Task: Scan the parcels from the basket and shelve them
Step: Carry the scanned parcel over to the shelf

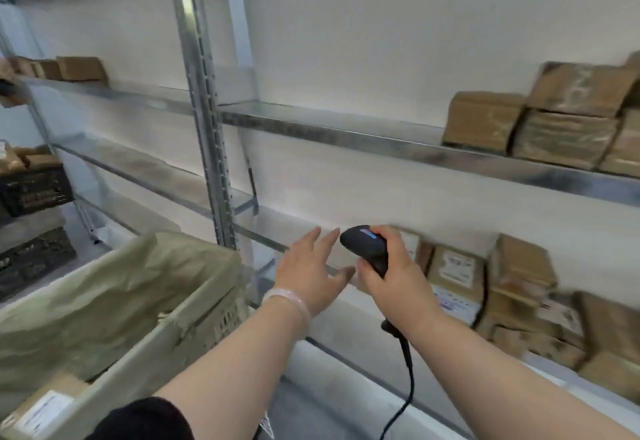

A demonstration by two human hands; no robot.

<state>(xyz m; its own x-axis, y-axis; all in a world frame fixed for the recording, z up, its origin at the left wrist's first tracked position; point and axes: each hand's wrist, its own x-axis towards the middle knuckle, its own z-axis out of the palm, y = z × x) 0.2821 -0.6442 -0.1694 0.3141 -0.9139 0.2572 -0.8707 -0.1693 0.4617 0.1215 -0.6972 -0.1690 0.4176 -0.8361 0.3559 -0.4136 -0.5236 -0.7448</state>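
While right grip (pixel 391 278) holds scanner (pixel 363 244), parcels (pixel 453 266) sit just beside, rightward.

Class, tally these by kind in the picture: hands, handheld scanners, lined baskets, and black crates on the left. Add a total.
2 hands: left hand, right hand
1 scanner
1 basket
2 black crates
Total: 6

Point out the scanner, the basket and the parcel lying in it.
scanner (pixel 363 245), head view, on its black head.
basket (pixel 131 367), head view, on its near wall.
parcel (pixel 45 403), head view, on its white label.
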